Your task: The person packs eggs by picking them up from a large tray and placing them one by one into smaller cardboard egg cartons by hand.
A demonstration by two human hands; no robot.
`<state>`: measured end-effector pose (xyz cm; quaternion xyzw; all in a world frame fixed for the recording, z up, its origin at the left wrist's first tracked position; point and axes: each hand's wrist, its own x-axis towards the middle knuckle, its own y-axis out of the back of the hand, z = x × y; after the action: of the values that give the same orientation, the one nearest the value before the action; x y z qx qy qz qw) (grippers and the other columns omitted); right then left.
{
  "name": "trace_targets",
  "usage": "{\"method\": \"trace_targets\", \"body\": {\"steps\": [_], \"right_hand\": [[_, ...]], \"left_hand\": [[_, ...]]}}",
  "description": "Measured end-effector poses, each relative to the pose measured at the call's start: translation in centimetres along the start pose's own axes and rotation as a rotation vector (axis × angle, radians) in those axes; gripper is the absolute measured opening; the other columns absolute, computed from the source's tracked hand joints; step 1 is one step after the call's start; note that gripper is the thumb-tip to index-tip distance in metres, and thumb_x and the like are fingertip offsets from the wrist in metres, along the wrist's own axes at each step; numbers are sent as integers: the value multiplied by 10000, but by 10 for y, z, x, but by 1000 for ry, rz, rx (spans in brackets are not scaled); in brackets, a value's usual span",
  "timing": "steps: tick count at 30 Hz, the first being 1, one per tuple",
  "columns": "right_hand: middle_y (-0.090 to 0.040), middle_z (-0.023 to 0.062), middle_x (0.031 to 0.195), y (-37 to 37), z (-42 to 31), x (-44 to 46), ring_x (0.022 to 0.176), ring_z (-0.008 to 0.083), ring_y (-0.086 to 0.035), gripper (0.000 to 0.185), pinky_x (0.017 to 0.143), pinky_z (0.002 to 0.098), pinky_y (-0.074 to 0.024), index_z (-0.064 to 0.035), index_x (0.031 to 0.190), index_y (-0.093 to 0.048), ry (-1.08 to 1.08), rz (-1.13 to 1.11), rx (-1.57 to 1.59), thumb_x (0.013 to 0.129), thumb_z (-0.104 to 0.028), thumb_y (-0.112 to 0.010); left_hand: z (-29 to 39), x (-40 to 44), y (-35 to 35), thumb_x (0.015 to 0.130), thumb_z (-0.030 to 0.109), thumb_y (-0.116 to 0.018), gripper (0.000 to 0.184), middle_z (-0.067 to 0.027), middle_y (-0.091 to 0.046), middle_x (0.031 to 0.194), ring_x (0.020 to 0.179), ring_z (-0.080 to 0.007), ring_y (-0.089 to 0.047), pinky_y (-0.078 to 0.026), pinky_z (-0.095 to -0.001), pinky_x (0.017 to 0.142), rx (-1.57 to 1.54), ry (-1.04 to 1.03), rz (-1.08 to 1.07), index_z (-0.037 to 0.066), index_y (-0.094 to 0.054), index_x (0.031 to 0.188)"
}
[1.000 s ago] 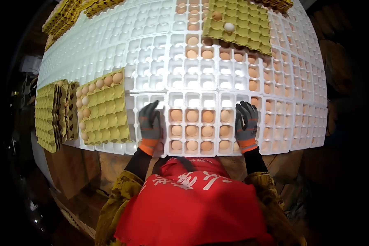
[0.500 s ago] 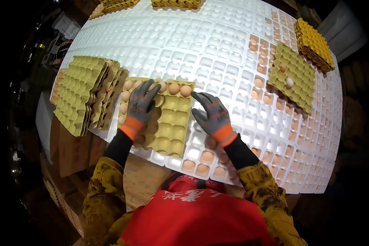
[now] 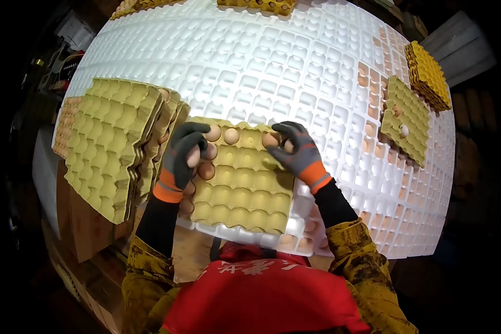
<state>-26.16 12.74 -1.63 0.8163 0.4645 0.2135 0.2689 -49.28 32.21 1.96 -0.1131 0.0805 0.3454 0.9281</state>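
Observation:
In front of me lies a greenish pulp egg tray (image 3: 245,186), with brown eggs along its left side and a few in its far row. My left hand (image 3: 182,153), in a grey and orange work glove, curls over the tray's far left corner. An egg (image 3: 192,157) sits in its grasp, and its fingertips are beside another egg (image 3: 213,132) in the far row. At the far right corner, my gloved right hand (image 3: 298,149) has its fingers closed around an egg (image 3: 270,139). A second egg (image 3: 288,146) shows between its fingers and palm.
White moulded trays (image 3: 245,83) cover the table, with eggs in cells toward the right. Stacked pulp trays (image 3: 108,145) lean at the left. A pulp tray with two eggs (image 3: 409,122) and a yellow tray stack (image 3: 427,75) are at the right.
Both hands have closed from a looser pose, with eggs now in their fingers. Several far-row eggs have left their cells. The view has shifted slightly.

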Motion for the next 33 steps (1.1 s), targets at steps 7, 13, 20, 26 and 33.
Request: {"method": "trace_targets", "body": {"steps": [7,13,20,26,33], "right_hand": [[-623,125,1240,-3,3,5,969,216,-676,542,765,329,-576,-74,1382,-521,-327,10,701,872,-172,-676],[-586,49,1302,-15,-26,57,986,136,-653,540,815,285,-550,-96,1402,-536,-244,-228,798,888,-126,-701],[-612,113,1190,-101,-78,112,1053,264,-651,516,792,427,-550,-164,1168,-717,213,-477,-842,827,-552,-710],[-625,166,1159,-89,-60,101,973,345,-671,462,833,460,-534,-163,1064,-713,265,-362,-558,799,-541,-716],[-675,156,1098,45,3,-93,1007,292,-650,420,889,395,-522,-55,1108,-688,-349,110,606,817,-333,-808]], "left_hand": [[-47,56,-31,857,176,-683,412,-104,-636,1209,995,-283,-644,-509,-414,854,1675,-413,-271,128,-615,1261],[-28,17,4,923,145,-595,398,-73,-668,1122,849,-161,-646,-536,-295,716,352,-133,38,85,-582,1316],[-31,-51,44,862,149,-714,453,-96,-675,1057,895,-190,-653,-547,-319,784,662,-244,41,84,-611,1298],[-63,-38,9,788,158,-697,404,-167,-562,1321,1034,-398,-612,-519,-473,877,1793,-243,0,150,-664,1191],[-20,-39,-8,765,87,-791,456,-142,-601,1214,1121,-329,-608,-504,-398,949,1140,-247,-20,55,-654,1198]]}}
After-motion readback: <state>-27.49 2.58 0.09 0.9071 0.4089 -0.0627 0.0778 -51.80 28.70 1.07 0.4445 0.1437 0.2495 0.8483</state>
